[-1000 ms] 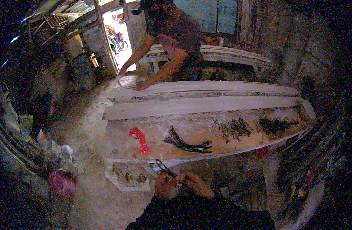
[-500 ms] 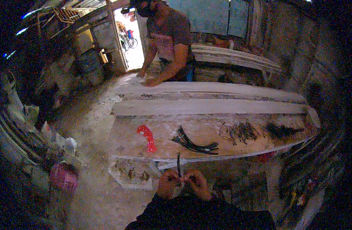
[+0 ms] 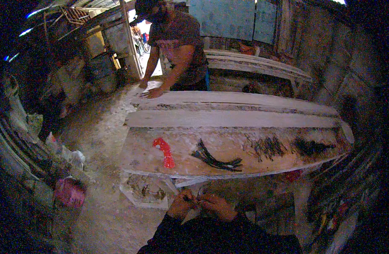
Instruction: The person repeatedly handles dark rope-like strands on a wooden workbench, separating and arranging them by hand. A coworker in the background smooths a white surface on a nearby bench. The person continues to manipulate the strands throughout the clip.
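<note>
Before my body, below the table's near edge, my left hand (image 3: 180, 205) and my right hand (image 3: 217, 205) meet fingertip to fingertip. Both are closed in a pinch around a thin dark strip (image 3: 188, 197), mostly hidden by the fingers. On the wooden table (image 3: 181, 132) lie a curved red piece with pale spots (image 3: 167, 155) and, right of it, a bundle of black strips (image 3: 215, 159). Farther right are a loose tangle of thin dark strands (image 3: 267, 147) and a dense dark pile (image 3: 313, 146).
Across the table a person (image 3: 179, 51) bends over a whitish long board (image 3: 228, 97), hands at its left end. A pale block (image 3: 143, 202) stands by the near left corner. A magenta container (image 3: 70, 193) sits at left; long pieces (image 3: 338, 203) lean at right.
The dark strip that stood upright above my fingers has come down and is mostly hidden. My hands have turned slightly. The other person has shifted left along the board.
</note>
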Motion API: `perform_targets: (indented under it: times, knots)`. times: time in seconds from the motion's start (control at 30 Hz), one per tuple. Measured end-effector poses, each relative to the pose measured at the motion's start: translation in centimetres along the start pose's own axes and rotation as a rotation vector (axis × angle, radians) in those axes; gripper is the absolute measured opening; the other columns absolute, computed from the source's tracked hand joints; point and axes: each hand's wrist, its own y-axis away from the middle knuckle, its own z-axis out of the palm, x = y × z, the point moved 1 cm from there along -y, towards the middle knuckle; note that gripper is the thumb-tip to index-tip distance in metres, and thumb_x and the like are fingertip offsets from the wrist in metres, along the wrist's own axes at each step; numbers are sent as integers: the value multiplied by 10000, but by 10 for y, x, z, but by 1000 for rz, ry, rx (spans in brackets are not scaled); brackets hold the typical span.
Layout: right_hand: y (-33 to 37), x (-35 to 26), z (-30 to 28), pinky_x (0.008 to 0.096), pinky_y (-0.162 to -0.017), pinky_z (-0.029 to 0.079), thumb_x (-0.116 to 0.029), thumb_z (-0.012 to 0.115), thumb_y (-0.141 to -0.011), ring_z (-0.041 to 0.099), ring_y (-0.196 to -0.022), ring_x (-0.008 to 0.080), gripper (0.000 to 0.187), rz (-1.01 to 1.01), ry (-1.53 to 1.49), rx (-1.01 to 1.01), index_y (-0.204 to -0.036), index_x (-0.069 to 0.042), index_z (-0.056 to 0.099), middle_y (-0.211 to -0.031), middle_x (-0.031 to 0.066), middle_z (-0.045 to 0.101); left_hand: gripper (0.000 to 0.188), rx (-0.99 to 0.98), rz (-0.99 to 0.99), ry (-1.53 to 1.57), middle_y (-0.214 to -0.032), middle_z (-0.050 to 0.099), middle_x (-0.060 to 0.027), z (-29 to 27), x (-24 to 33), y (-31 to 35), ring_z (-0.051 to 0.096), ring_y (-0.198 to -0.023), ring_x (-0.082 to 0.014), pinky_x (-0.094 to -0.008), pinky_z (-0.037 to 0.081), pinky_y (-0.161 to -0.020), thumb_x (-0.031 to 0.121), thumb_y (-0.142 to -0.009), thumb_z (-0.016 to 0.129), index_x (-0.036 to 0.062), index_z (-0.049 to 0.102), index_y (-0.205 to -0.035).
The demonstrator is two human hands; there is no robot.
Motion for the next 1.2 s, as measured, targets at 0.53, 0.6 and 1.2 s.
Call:
perform_targets:
  times: [0.53,0.6,1.2]
  knots:
    - [3,10,24,224,-483,362,-287,534,-811,463,-570,98,293,277,-577,246,-980,-48,527,-713,13,512,238,3,69,-207,-794,571,-55,16,34,16,566,-705,-160,-296,493,-661,16,-723,647,85,463,-857]
    - [3,16,25,222,-493,368,-281,530,-817,468,-579,101,284,261,-518,272,-980,-49,520,-736,18,516,232,77,161,-287,-794,567,-50,19,32,17,563,-717,-152,-294,493,-674,10,-714,652,77,471,-843]
    - [-13,9,9,240,-662,419,-114,611,-787,507,-709,103,94,109,-741,249,-801,-75,526,-781,10,550,181,194,591,-617,-785,554,-40,59,53,27,538,-775,-177,-271,472,-674,20,-665,689,81,570,-787]
